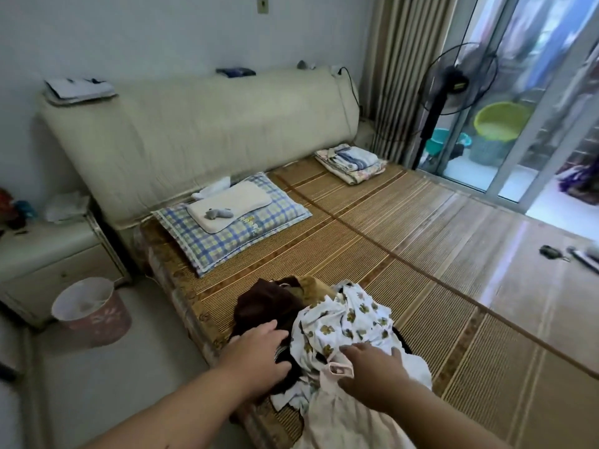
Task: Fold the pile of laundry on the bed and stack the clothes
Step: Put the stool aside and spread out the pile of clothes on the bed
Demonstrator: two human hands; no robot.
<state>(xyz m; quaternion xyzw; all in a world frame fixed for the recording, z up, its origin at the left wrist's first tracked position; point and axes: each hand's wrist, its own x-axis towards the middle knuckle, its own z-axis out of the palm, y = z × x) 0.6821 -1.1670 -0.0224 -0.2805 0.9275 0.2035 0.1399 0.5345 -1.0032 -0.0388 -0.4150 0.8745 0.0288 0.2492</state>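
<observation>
While my left forearm reaches in from the bottom left of the frame, my left hand (259,348) lies palm down, fingers straight and released, gripping nothing. It rests flat on the dark brown garment (264,307), which forms the left side of the pile of laundry (311,351). The pile sits in the lower centre of the frame, at the near left edge of the bed (372,254), heaped and unfolded. Just right of my left hand, touching it, rises the white flower-printed garment (353,315), crumpled on top of the heap. My right hand (372,367) comes in from the bottom right, palm down, fingers loosely spread and relaxed, lying on the lower fold of that printed cloth. The pale pink garment (337,413) spills beneath my right wrist toward the bottom edge. Well apart, in the upper right of the bed, sits a folded stack (351,163).
</observation>
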